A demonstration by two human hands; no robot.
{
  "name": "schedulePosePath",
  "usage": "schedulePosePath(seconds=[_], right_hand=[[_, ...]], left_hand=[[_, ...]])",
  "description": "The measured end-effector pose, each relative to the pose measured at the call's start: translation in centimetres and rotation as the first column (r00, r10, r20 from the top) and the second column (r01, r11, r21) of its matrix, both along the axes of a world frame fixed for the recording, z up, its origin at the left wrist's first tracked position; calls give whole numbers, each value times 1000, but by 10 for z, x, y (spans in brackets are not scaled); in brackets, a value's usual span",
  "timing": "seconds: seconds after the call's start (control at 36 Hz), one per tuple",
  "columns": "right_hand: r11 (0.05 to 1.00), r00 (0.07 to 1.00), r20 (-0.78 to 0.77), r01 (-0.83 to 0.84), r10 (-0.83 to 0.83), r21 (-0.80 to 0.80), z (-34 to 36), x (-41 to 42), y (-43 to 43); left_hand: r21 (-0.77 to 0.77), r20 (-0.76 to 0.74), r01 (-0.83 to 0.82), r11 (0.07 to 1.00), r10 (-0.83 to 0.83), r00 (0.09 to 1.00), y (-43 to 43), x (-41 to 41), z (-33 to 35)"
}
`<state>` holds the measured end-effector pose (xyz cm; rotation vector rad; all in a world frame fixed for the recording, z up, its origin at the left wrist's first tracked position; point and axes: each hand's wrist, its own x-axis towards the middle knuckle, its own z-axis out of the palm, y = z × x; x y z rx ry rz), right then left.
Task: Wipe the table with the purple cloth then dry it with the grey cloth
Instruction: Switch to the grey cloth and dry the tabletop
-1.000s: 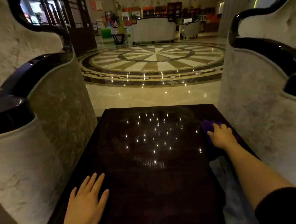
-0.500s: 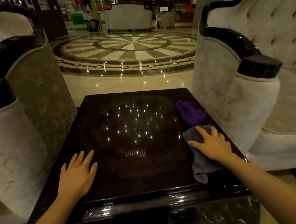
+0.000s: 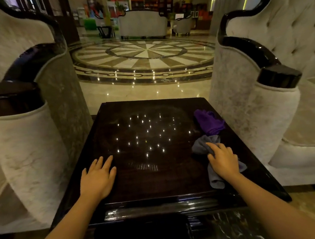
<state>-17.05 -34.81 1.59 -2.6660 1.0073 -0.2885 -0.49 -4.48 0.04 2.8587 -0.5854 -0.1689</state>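
Observation:
A dark glossy table fills the middle of the view. The purple cloth lies crumpled near the table's right edge, with no hand on it. Just in front of it lies the grey cloth, bunched under my right hand, whose fingers curl on it. My left hand rests flat on the table's near left part, fingers apart, holding nothing.
Pale upholstered armchairs with black glossy arms stand close on both sides, the left chair and the right chair. Beyond the table's far edge lies polished marble floor. More seating stands far back.
My right hand left the purple cloth at the far right and came back onto the grey cloth, gathering it. The view drew back from the table. My left hand stayed flat.

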Motion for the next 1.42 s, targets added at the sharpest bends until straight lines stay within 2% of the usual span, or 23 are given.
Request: schedulePosePath(seconds=[0.17,0.33,0.53,0.67,0.72,0.86,1.14,1.42], right_hand=[[965,963,89,-245,253,-91,21,54,25],[911,914,36,-400,405,-106,24,125,48],[894,894,-32,-447,446,-32,8,185,67],[909,905,-98,-408,415,82,-10,209,78],[919,914,-97,-387,393,74,-18,212,84],[883,881,-65,-467,469,47,-22,206,93],[697,697,-29,-714,717,66,-20,133,135],[542,541,-31,-840,840,36,-17,47,179]], left_hand=[[-7,59,-24,1000,25,998,9,-2,3],[25,86,-80,996,78,993,37,12,1],[-33,68,-66,997,68,995,41,17,-6],[-84,86,-71,994,78,993,41,20,-10],[-92,100,-56,994,65,993,41,20,-11],[-123,79,-28,992,38,996,41,21,-12],[-136,70,-19,991,28,997,40,18,-12],[-47,71,5,999,-2,997,40,16,-8]])
